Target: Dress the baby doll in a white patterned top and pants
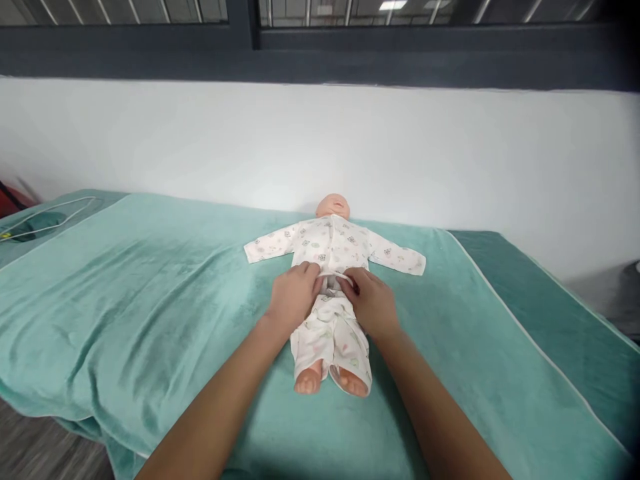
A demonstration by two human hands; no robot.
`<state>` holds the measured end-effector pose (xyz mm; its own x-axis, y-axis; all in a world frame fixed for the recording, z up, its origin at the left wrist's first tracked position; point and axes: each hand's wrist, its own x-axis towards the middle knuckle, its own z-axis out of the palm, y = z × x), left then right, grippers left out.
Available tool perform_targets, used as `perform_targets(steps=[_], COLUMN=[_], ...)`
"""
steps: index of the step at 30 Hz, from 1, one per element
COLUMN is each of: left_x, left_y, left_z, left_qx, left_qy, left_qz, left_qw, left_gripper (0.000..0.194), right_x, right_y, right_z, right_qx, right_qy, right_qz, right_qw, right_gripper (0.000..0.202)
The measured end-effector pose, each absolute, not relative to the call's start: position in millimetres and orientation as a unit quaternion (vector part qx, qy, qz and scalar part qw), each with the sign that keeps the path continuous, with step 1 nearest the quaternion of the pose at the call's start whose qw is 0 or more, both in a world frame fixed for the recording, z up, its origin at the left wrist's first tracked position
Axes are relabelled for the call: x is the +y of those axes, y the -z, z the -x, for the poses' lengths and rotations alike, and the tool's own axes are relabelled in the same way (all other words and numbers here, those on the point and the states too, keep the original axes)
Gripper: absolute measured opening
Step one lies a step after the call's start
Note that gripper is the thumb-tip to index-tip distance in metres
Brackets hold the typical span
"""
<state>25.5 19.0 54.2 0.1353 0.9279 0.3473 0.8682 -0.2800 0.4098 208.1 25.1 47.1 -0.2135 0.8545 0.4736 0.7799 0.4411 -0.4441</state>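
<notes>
Bare teal blanket [150, 300] both sides of doll [333, 293]; wall [320, 147] blocks behind head.

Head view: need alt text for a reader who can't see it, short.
Two bare hands, left hand and right hand, grip the waistband of a baby doll in a white printed sleepsuit. The doll lies on its back on a teal towel, arms spread, head toward a white wall.

Care-training room, baby manikin [331, 293], towel-covered table [150, 280]
</notes>
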Motion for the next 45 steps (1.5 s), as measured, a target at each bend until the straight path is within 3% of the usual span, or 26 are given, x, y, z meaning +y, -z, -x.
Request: perform_targets(steps=[4, 6, 10, 14, 19, 26, 33, 39, 45], left_x=[32.9, 36.1, 32.4, 24.7, 25.0, 25.9, 27.4, 59.9, 139.1], left_y=[-35.6, -25.6, -12.5, -4.4, 2.4, 6.8, 15.3, 5.1, -21.0], left_z=[1.8, 28.2, 77.9, 100.0, 103.7, 110.4, 111.8, 90.5, 46.0], left_qx=[0.628, 0.653, 0.779, 0.825, 0.843, 0.849, 0.774, 0.694, 0.726], left_qy=[-0.537, -0.586, -0.364, -0.229, -0.236, -0.225, -0.246, -0.359, -0.331], left_qz=[-0.525, -0.414, -0.497, -0.514, -0.48, -0.477, -0.582, -0.622, -0.601], left_qw=[0.202, 0.24, 0.115, 0.055, 0.059, 0.014, -0.024, -0.046, 0.049], left_gripper=[0.031, 0.035, 0.034, 0.038, 0.042, 0.037, 0.024, 0.033, 0.038], right_x=[27.4, 29.7, 28.3, 16.8, 6.1, 7.2, 6.4, 33.5, 127.9], right_y=[-36.7, -30.6, -23.7, -22.5, -22.6, -20.0, -21.3, -38.1, -34.9], right_z=[-234.8, -262.5, -320.5, -352.6, -354.7, -359.7, -358.3, -316.5, -263.2], right_qx=[-0.588, -0.493, -0.505, -0.541, -0.474, -0.404, -0.499, -0.655, -0.763], right_qy=[-0.139, -0.175, -0.148, -0.096, -0.113, -0.047, -0.041, 0.077, 0.029], right_qz=[0.616, 0.651, 0.727, 0.747, 0.76, 0.808, 0.836, 0.646, 0.563], right_qw=[0.505, 0.55, 0.441, 0.375, 0.43, 0.425, 0.223, 0.384, 0.317], right_gripper=[0.032, 0.038, 0.062, 0.057, 0.049, 0.046, 0.041, 0.041, 0.042])
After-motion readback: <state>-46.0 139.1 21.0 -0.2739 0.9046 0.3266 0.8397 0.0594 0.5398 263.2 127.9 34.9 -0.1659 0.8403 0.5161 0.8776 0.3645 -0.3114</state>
